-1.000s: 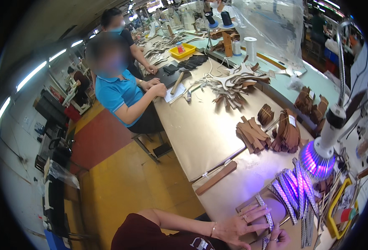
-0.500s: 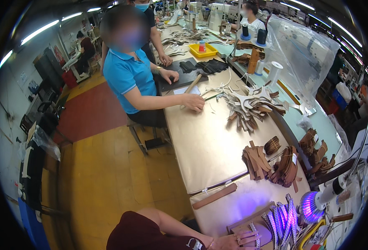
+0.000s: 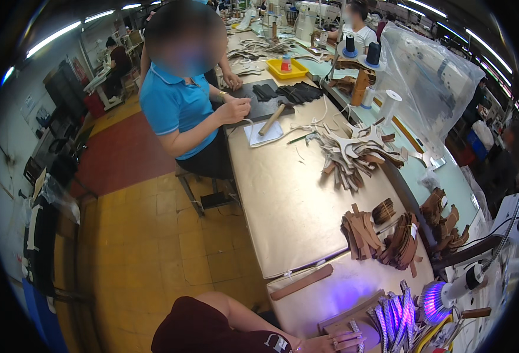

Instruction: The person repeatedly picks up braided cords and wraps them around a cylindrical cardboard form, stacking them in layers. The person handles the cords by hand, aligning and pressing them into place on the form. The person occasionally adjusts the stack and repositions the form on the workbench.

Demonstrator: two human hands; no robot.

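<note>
Head view has tipped up and away from the handwork over the last second; the person's left hand (image 3: 333,343) and the patterned strip (image 3: 354,326) under its fingers now sit at the very bottom edge of the frame, right of centre; the right hand, seen a second ago at the strip's lower end, is out of the picture, so its state cannot be told. The left hand's fingers are stretched out across the strip, slightly parted; whether they press or pinch it cannot be told. The strip has stayed with the left hand, so work on it seems unbroken, though its lower end is cut off from sight; just to its right lie more patterned strips (image 3: 396,312) under a purple-glowing lamp (image 3: 437,302), seemingly untouched. In the upper left, the blue-shirted co-worker (image 3: 180,120) has drawn a hand (image 3: 236,110) back from the bench (image 3: 294,217) since half a second ago; the white sheet (image 3: 257,139) beneath the wooden stick (image 3: 271,120) now shows more fully; this appears to leave the person's own work unaffected.
</note>
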